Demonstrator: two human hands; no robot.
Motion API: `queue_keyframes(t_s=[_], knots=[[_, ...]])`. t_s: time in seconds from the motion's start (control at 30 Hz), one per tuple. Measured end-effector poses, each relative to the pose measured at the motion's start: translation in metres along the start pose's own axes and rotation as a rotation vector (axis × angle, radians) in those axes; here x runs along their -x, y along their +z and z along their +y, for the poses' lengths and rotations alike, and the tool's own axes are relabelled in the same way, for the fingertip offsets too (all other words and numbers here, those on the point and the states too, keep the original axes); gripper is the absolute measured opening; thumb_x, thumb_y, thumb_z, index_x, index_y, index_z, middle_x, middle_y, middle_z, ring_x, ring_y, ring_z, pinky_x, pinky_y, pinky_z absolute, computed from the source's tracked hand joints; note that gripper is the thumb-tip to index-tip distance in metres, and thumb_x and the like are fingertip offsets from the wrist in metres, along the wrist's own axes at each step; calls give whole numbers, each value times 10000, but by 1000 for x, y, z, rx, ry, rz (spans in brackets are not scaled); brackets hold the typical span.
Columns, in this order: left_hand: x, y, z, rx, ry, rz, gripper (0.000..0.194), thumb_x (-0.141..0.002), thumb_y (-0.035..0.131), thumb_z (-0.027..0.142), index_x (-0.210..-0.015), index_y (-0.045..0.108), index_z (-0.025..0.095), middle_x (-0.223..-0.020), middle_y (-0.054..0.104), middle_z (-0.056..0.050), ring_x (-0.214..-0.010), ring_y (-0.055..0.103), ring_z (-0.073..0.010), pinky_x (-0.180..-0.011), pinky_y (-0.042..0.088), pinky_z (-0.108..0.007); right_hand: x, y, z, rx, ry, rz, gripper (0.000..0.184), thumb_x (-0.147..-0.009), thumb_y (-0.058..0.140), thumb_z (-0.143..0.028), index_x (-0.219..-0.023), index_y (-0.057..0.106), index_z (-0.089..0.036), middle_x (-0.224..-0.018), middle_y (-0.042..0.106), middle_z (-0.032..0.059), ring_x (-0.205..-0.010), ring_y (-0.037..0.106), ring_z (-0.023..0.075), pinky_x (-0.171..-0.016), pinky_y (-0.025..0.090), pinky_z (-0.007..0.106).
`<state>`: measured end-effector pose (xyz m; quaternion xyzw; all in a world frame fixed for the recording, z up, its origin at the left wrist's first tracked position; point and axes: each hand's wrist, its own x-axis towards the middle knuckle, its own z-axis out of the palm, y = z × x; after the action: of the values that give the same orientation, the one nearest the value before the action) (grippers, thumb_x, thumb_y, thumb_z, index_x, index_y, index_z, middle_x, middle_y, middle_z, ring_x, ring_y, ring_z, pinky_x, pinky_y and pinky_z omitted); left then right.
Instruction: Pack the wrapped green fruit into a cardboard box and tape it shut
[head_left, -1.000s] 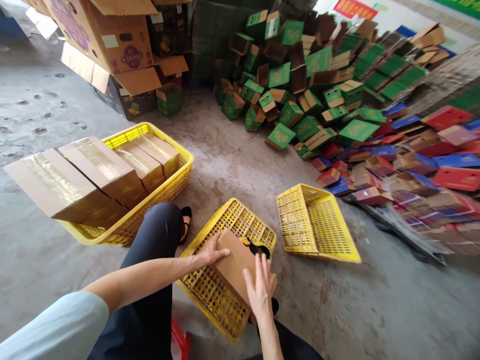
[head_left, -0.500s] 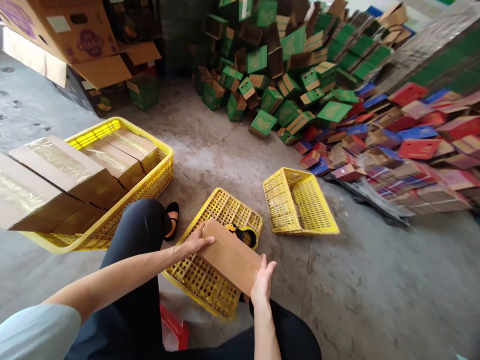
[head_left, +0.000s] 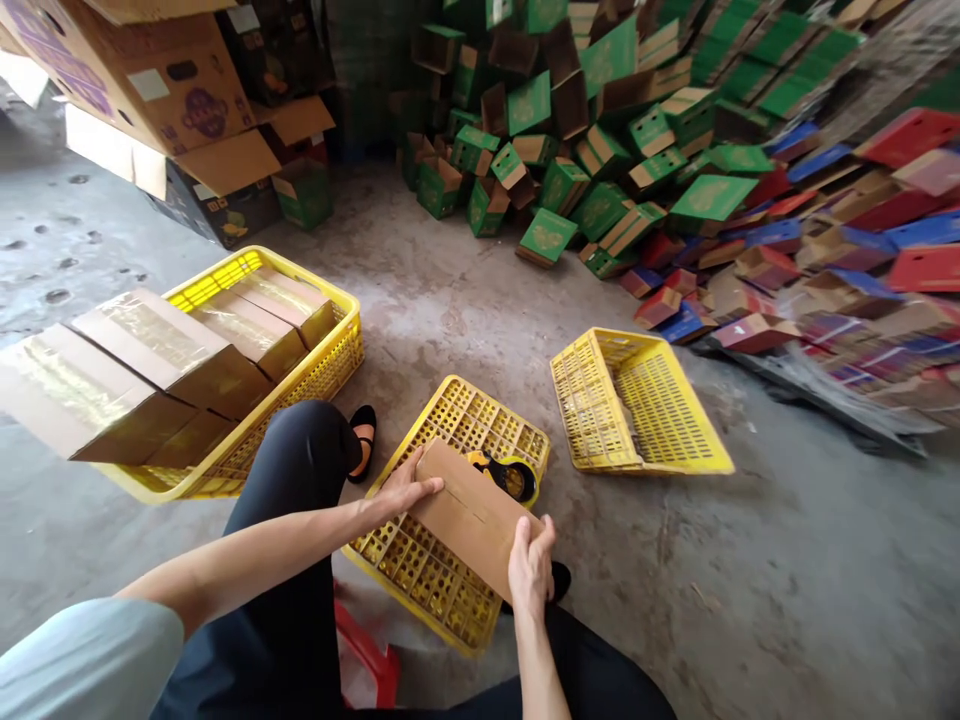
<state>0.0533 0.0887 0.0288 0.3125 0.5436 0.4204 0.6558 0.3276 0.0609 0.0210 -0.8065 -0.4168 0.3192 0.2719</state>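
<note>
A plain brown cardboard box (head_left: 472, 515) lies at a slant over an upturned yellow plastic crate (head_left: 420, 580). My left hand (head_left: 405, 487) grips its upper left end, thumb on top. Around the lower right end closes my right hand (head_left: 531, 562), thumb on the top face and fingers on the far side. A thin slit line shows in the box's upper face; its underside is hidden. Just behind the box, a yellow and black tape dispenser (head_left: 510, 478) rests on the crate, partly covered by the box.
On the left, a yellow basket (head_left: 349, 335) holds several taped cartons (head_left: 157, 335). Another yellow basket (head_left: 637, 405) lies tipped at the right. Green boxes (head_left: 551, 235) and red and blue boxes (head_left: 765, 330) are heaped behind. A red stool (head_left: 375, 650) shows beneath me.
My right hand went from spread fingers over the box to a grip on its right end. The box has turned slightly, and its slit line now shows. The camera view has shifted.
</note>
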Motion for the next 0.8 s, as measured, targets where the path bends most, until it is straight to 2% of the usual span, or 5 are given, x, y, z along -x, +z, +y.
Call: queue_keyframes(t_s=[0.13, 0.27, 0.47, 0.63, 0.8], knots=[[4, 6, 9, 74, 44, -83, 1042, -702, 894, 605, -1561, 483, 180, -1397, 686, -169, -1264, 663, -371, -1070, 549, -465, 2, 7, -10, 130, -68, 110, 1065, -932, 281, -828, -1594, 302, 5, -1611, 411, 345, -1460, 470, 471, -1168, 408, 540], [4, 6, 6, 90, 30, -44, 1060, -690, 913, 603, -1559, 481, 176, -1412, 674, -175, -1283, 655, -370, -1076, 551, -454, 7, 8, -13, 267, -170, 168, 1036, -968, 132, -812, -1589, 365, -16, -1514, 508, 341, -1363, 570, 450, -1053, 503, 504], [-2, -1, -8, 77, 40, -22, 1014, -737, 894, 620, -1554, 491, 174, -1492, 619, -182, -1320, 631, -368, -1091, 545, -449, 11, 6, -16, 320, -222, 170, 972, -987, 130, -771, -1545, 435, -37, -1429, 559, 324, -1250, 634, 424, -980, 540, 485], [-2, 0, -7, 91, 75, -74, 960, -723, 888, 639, -1491, 549, 175, -1329, 725, -148, -1161, 722, -336, -1012, 583, -459, 8, 8, -15, 292, -251, 205, 904, -992, 169, -737, -1507, 461, -53, -1472, 513, 325, -1300, 591, 427, -1079, 490, 533], [0, -1, -2, 81, 103, -52, 903, -715, 904, 591, -1457, 592, 181, -1303, 743, -133, -1157, 719, -341, -1023, 574, -461, 6, 10, -10, 337, -284, 242, 988, -975, 122, -756, -1488, 491, 3, -1559, 412, 377, -1452, 459, 486, -1163, 399, 614]])
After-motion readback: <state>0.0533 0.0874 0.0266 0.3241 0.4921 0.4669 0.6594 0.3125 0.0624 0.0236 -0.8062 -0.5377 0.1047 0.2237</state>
